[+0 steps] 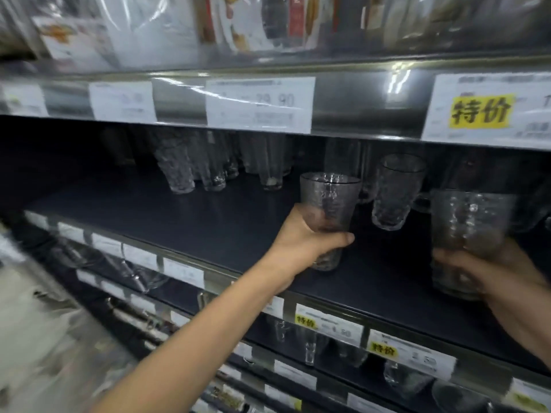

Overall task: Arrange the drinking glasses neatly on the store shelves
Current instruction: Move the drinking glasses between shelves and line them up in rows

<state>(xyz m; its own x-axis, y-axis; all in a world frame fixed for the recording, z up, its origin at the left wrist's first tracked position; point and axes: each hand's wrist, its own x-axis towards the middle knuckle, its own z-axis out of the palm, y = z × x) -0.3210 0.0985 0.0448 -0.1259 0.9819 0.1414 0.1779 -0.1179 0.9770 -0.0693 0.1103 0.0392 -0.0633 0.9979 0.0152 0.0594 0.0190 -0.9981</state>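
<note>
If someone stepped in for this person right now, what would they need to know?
Left hand: gripping a textured tumbler low on its body, upright, near the front of the dark shelf.
Right hand: holding a second textured glass, blurred, at the right.
On the shelf: a handled glass mug between the two, and a row of tall glasses at the back.
Done: back row stands upright.
Left: set down both held glasses in line; much of the shelf is bare.

Likely shop, price tags [260, 104], stocked shelves [208, 228]
</note>
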